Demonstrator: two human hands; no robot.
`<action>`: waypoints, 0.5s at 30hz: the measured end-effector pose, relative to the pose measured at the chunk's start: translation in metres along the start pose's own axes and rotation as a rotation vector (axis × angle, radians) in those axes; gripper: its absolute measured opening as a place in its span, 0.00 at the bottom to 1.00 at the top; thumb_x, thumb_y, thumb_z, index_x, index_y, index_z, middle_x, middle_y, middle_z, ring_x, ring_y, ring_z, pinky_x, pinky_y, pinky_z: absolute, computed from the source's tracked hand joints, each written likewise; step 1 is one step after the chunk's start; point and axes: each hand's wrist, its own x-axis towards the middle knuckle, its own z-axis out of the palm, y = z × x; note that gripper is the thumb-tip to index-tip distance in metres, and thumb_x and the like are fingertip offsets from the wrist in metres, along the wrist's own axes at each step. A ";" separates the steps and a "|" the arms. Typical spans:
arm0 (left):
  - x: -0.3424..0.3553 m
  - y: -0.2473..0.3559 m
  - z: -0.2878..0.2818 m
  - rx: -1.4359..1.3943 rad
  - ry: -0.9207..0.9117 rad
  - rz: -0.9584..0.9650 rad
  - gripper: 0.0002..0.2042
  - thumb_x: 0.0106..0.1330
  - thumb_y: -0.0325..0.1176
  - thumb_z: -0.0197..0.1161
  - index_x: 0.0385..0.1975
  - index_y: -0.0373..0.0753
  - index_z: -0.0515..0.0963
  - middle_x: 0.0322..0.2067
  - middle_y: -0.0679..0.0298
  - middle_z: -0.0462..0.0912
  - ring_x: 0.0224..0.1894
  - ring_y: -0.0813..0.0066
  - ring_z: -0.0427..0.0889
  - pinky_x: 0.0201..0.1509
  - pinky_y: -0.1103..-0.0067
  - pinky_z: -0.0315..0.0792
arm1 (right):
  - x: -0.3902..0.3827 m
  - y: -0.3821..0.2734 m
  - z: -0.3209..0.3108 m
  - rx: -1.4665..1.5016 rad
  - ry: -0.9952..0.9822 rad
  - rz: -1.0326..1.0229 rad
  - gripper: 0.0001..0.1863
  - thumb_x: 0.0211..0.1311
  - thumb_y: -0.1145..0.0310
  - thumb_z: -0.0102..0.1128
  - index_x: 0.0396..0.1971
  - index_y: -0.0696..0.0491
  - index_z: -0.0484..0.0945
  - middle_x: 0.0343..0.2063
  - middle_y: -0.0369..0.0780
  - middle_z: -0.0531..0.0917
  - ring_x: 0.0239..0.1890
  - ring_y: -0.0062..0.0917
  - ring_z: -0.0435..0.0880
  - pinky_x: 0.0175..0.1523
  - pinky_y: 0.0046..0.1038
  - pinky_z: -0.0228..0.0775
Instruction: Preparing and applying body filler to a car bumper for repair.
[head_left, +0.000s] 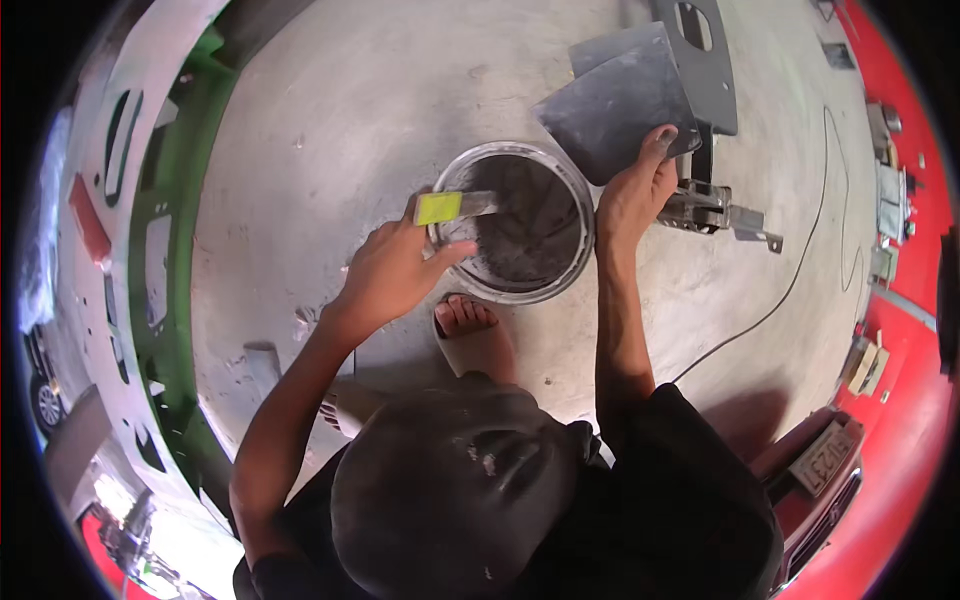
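A round metal can (583, 245) stands on the floor, with dark grey paste (535, 225) inside and smeared on its inner wall. My left hand (390, 265) is at the can's left side, its thumb reaching over the rim. The other fingers are partly hidden behind a flat tool (438, 208) with a yellow-green end. Its greyish strip reaches over the rim into the can; I cannot tell its exact kind. My right hand (638, 195) grips a dark grey flat sheet (615, 115) by its right edge, thumb on top, to the upper right of the can.
A dark grey metal panel with an oval hole (722, 75) and a metal bracket (700, 207) are beyond my right hand. A thin cable (770, 325) crosses the floor at right. A green and white frame (170, 270) runs along the left. My foot (470, 335) is near the can.
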 end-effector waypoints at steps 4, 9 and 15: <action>-0.021 0.028 -0.020 -0.047 0.401 0.094 0.36 0.59 0.45 0.70 0.63 0.38 0.60 0.47 0.47 0.78 0.39 0.49 0.83 0.48 0.63 0.75 | -0.002 -0.003 0.005 -0.083 -0.064 -0.062 0.27 0.75 0.44 0.40 0.22 0.52 0.61 0.22 0.26 0.61 0.26 0.12 0.55 0.30 0.20 0.47; -0.016 0.027 -0.030 -0.010 0.456 0.357 0.20 0.57 0.32 0.69 0.48 0.34 0.72 0.40 0.50 0.76 0.38 0.51 0.83 0.42 0.65 0.78 | -0.013 -0.005 0.013 -0.087 -0.036 -0.166 0.29 0.75 0.44 0.41 0.22 0.54 0.61 0.21 0.27 0.63 0.26 0.12 0.57 0.32 0.19 0.49; -0.013 0.070 -0.012 0.551 0.452 0.412 0.17 0.50 0.22 0.66 0.41 0.31 0.73 0.36 0.52 0.79 0.34 0.59 0.87 0.29 0.73 0.81 | -0.013 -0.007 0.010 -0.086 0.018 -0.101 0.29 0.75 0.44 0.42 0.21 0.53 0.61 0.20 0.26 0.61 0.26 0.12 0.56 0.31 0.19 0.49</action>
